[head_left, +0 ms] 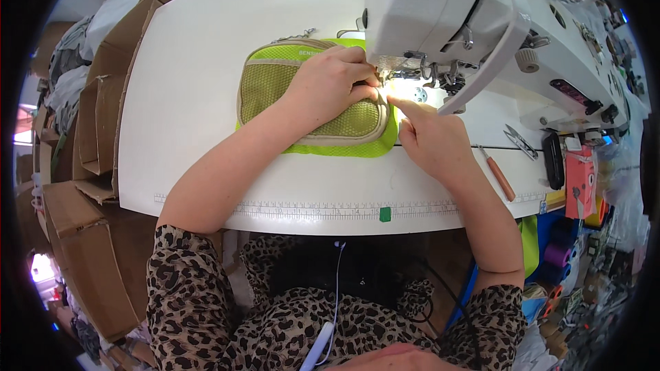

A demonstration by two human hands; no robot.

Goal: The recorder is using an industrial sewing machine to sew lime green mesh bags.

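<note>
A lime-green mesh pouch [268, 99] with beige trim lies on the white sewing table, its right edge at the needle area of a white sewing machine [412, 14]. My left hand [330, 86] rests on top of the pouch, fingers curled and pinching its trim just beside the presser foot. From the right, my right hand [436, 137] reaches in with the index finger stretched to the pouch's edge and the thumb apart from it. The machine's lamp glares over the fingertips, so the exact contact there is hard to see.
Right of my right hand lie an orange-handled tool [500, 177], metal thread snips [521, 141] and a black case [552, 160]. A ruler strip [316, 211] runs along the table's front edge. Cardboard boxes [86, 247] stand at the left, thread spools [557, 254] at the lower right.
</note>
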